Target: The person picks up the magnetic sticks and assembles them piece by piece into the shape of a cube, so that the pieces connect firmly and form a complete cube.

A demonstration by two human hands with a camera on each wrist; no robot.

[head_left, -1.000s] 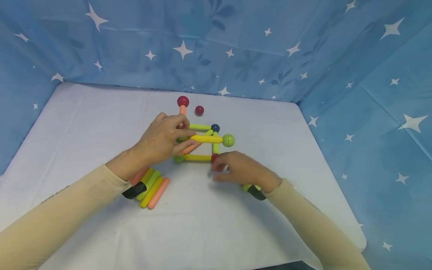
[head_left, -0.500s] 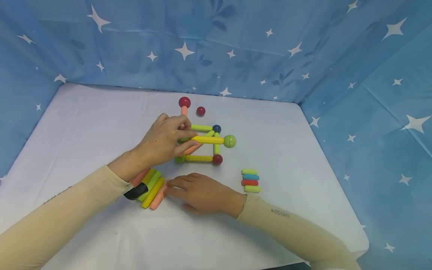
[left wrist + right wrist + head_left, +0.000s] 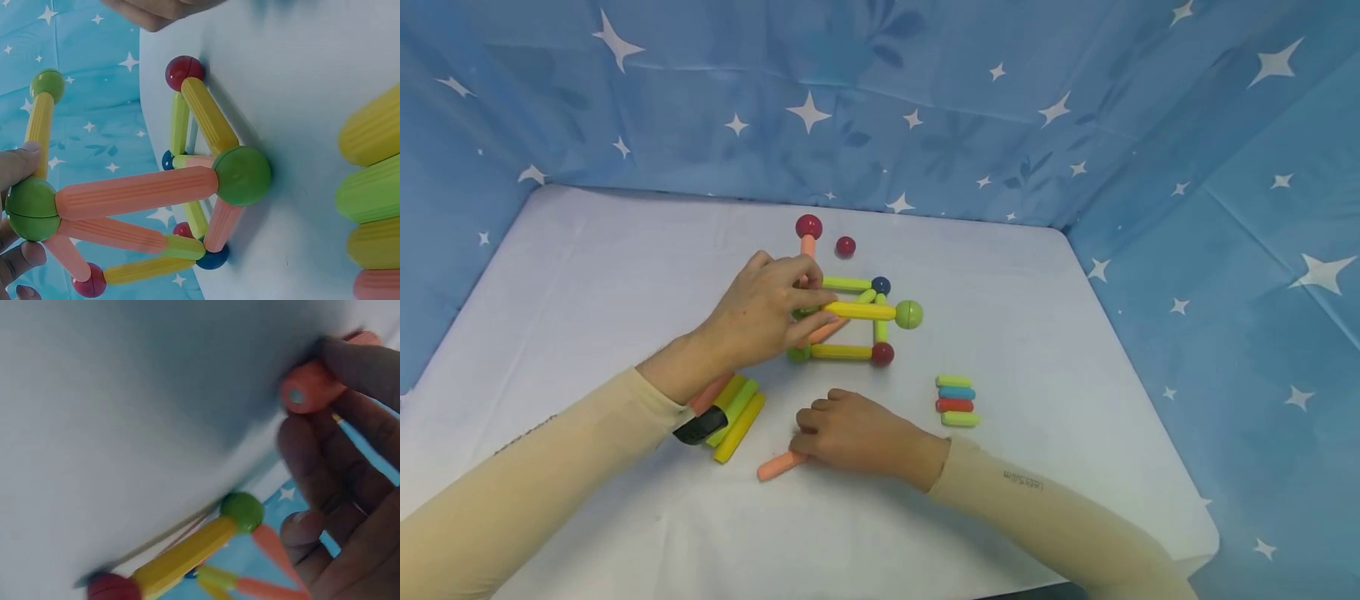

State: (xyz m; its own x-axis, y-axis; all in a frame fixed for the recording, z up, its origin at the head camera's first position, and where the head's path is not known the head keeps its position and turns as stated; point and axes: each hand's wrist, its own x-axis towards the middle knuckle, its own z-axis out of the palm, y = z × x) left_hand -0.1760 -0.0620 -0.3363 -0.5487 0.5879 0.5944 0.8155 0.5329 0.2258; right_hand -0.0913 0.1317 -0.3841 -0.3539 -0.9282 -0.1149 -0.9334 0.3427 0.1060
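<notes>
Blue curtain (image 3: pixel 850 50) with white stars around, white table (image 3: pixel 1037 333) in front, person in beige sleeves (image 3: pixel 542 492) working with both hands. Left hand (image 3: pixel 760 308) at the stick-and-ball frame (image 3: pixel 842 352), mid-table; fingers pinch its upper green ball (image 3: pixel 32 209) and the end of the yellow stick (image 3: pixel 861 311) joined to it. That stick juts right, raised off the table, second green ball (image 3: pixel 909 314) at its other end. Frame's base sits on the table: near-right corner a dark red ball (image 3: pixel 883 354), far-right corner a navy ball (image 3: pixel 881 286), near-left corner a third green ball (image 3: pixel 242 175). Pink bar (image 3: pixel 137 192) links held ball to that near-left one. Tall red ball (image 3: pixel 808 226) tops another pink piece at the far side; loose red ball (image 3: pixel 846 246) on the table just beside it. Right hand (image 3: pixel 861 437) nearer the person, apart from the frame; fingers pinch a loose pink stick (image 3: pixel 781 465), one end poking out left. Can't tell if it touches the table. Long sticks (image 3: pixel 739 427) lie side by side, partly under the black wristband (image 3: pixel 701 426). Short sticks (image 3: pixel 957 393), four in a row, right of the right hand: lime, blue, red, lime.
</notes>
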